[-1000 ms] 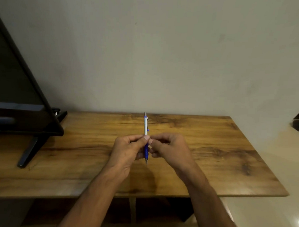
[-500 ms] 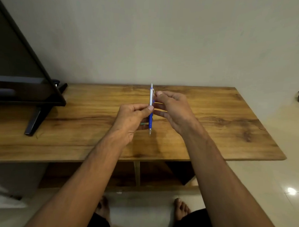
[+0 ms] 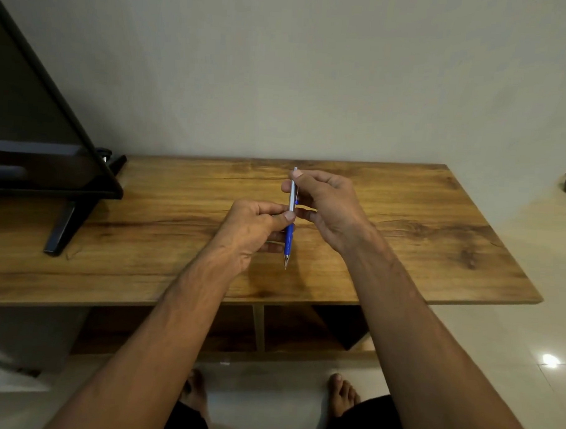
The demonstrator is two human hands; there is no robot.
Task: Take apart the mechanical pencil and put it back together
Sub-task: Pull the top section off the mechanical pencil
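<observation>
Above the brown wooden counter (image 3: 403, 252): slim silver-and-blue mechanical pencil (image 3: 291, 201), tip toward 6 o'clock. Your left hand (image 3: 252, 226) pinches its middle; your right hand (image 3: 330, 203) grips its top.

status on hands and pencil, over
Left hand pinches the mechanical pencil mid-barrel, right hand pinches its top end. Pencil in one piece, tip toward the person, above the table. Screen far left, apart from the hands.
</observation>
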